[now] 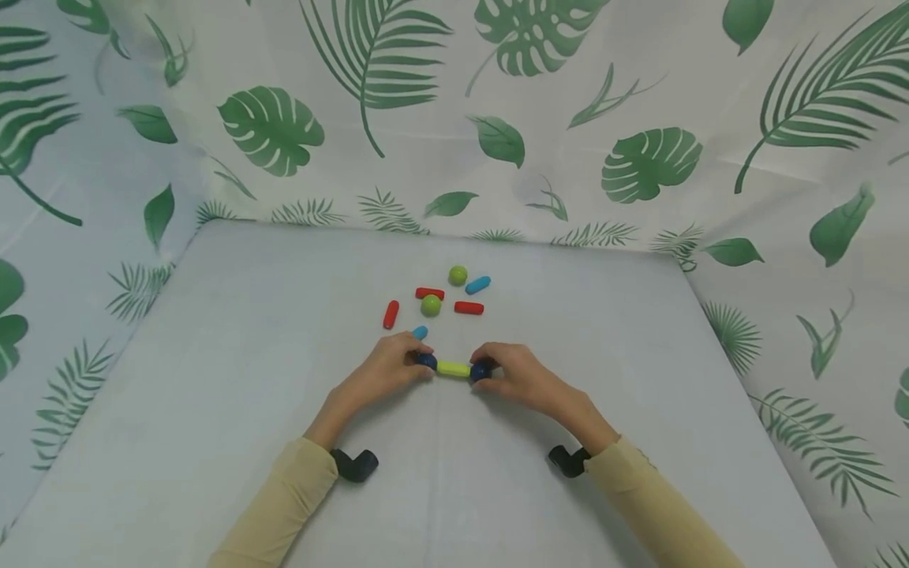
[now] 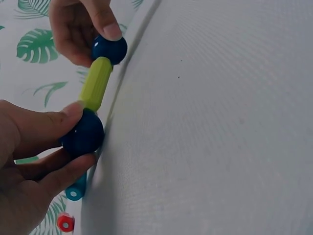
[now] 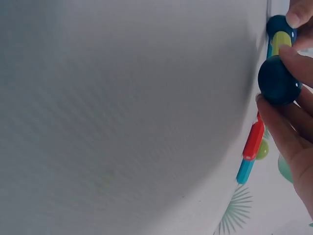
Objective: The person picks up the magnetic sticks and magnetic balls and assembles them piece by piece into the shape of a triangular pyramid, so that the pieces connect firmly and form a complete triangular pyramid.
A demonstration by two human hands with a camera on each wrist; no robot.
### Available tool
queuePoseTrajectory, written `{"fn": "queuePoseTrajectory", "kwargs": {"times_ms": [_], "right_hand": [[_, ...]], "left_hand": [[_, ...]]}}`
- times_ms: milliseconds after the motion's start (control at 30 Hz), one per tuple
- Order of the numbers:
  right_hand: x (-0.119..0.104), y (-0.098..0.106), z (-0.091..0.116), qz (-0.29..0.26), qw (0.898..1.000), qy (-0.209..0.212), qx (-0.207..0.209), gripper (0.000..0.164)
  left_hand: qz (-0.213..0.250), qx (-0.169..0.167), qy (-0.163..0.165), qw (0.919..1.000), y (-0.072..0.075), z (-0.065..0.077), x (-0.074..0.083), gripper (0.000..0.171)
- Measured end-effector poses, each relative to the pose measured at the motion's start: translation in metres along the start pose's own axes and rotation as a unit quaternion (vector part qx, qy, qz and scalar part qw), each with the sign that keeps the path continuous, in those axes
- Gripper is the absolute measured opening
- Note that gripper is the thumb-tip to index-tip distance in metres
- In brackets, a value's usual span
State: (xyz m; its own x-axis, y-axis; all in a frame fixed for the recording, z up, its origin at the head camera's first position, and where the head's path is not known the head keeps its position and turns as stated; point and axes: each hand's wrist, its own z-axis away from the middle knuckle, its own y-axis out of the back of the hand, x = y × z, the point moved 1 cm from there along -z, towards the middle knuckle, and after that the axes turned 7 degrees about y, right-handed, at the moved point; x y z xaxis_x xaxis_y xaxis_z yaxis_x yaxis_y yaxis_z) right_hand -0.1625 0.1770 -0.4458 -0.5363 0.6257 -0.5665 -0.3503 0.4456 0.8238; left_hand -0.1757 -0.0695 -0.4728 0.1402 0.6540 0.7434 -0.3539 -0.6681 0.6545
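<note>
Sleeves (image 1: pixel 284 505) nearest, our left hand (image 1: pixel 387 367) and right hand (image 1: pixel 521 377) are pinching balls (image 1: pixel 480 371) capping one yellow stick (image 1: pixel 453 369); other pieces (image 1: pixel 469 308) are remaining around twelve o'clock.

this is a screened-off tabletop workspace, with leaf-print sheeting (image 1: pixel 554 150) along three sides of a pale table (image 1: pixel 248 339).

White tabletop (image 1: pixel 213 410) seen, faint line (image 1: pixel 433 473) marked down its near middle; left, far and right edges bordered by pale hanging sheets (image 1: pixel 426 166), printed with green leaves (image 1: pixel 272 130), palm fronds (image 1: pixel 376 59) included; left sheet (image 1: pixel 92 260) tinted bluish, far one greyer; slight creases (image 1: pixel 770 170) shown far right; whole scene lit softly
</note>
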Motion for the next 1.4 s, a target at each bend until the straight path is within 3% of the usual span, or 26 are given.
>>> {"fn": "queuePoseTrajectory", "kwargs": {"times_ms": [300, 533, 633, 867, 1000, 1133, 1400], "right_hand": [[-0.015, -0.005, 0.008, 0.006, 0.998, 0.056, 0.010, 0.031], [-0.029, -0.019, 0.009, 0.034, 0.991, 0.132, 0.009, 0.030], [-0.035, -0.023, 0.009, 0.037, 0.989, 0.140, 0.004, 0.031], [-0.032, -0.019, 0.007, -0.020, 0.995, 0.094, -0.018, 0.032], [-0.016, -0.006, -0.001, -0.063, 0.995, 0.075, 0.022, 0.027], [0.005, 0.007, -0.014, -0.062, 0.995, 0.043, 0.062, 0.021], [0.033, 0.022, -0.043, -0.041, 0.996, -0.020, 0.082, 0.023]], "left_hand": [[-0.010, 0.012, -0.002, 0.9999, 0.004, 0.001, 0.001, 0.037], [-0.027, 0.029, -0.015, 0.9991, 0.006, 0.001, 0.000, 0.034], [-0.025, 0.029, -0.018, 0.9991, 0.007, 0.001, 0.001, 0.034], [-0.025, 0.021, -0.011, 0.9994, 0.006, 0.001, 0.000, 0.035], [-0.023, 0.014, -0.005, 0.9996, 0.002, -0.001, 0.000, 0.034], [-0.024, 0.005, -0.005, 0.9997, -0.001, -0.001, 0.002, 0.033], [-0.022, -0.001, -0.006, 0.9997, 0.000, 0.000, 0.003, 0.033]]}}
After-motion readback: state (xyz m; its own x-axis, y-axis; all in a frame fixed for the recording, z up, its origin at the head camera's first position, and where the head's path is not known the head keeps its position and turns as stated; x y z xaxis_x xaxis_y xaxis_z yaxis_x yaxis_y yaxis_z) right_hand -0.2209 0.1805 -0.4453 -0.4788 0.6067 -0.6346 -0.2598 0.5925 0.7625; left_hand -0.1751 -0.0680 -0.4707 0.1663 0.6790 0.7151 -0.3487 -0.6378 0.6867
